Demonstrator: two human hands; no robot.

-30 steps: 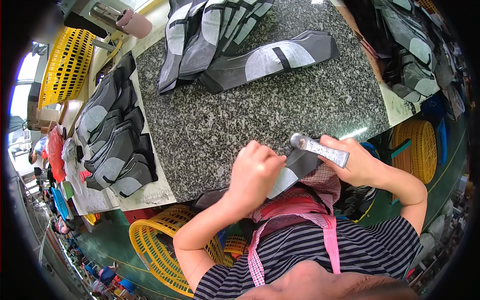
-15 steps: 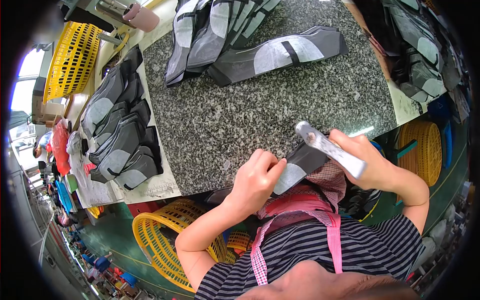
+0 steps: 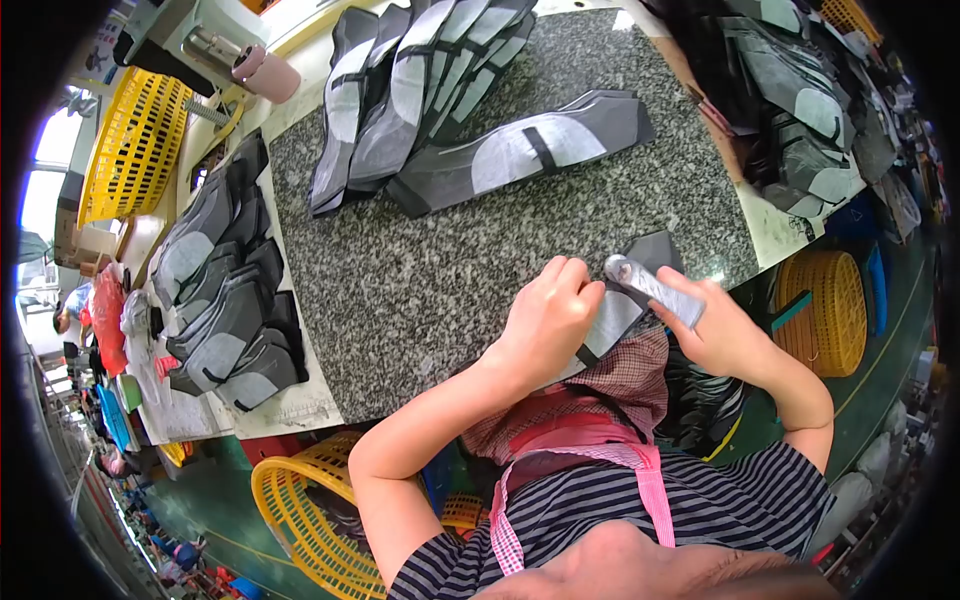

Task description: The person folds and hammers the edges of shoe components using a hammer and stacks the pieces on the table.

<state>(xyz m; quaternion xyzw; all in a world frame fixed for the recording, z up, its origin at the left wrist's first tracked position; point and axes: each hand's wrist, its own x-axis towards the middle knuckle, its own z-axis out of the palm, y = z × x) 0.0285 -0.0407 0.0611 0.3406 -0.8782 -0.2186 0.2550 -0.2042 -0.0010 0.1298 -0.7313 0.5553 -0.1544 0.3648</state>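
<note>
At the near edge of the stone slab lies a dark-grey piece with a light-grey patch and a black band [image 3: 655, 255]. My left hand [image 3: 550, 315] is closed with its fingertips pinched at the left edge of this piece. A hammer [image 3: 675, 300] with a worn metal head is in my right hand [image 3: 725, 330], fingers wrapped around it. The round end of its head overlaps the piece in this view. The lower part of the piece hangs in front of my checked apron [image 3: 630, 375].
A similar finished-looking piece [image 3: 530, 150] lies across the speckled slab [image 3: 430, 280], beside a fanned stack [image 3: 410, 90]. More stacks stand left [image 3: 235, 320] and right [image 3: 800, 100]. Yellow baskets [image 3: 300, 510] flank me below the table; a pink cup [image 3: 265, 75] stands at the back left.
The piece has shifted farther onto the slab, with my left hand moving along with it. The hammer is held lower over it. The whole view has moved slightly.
</note>
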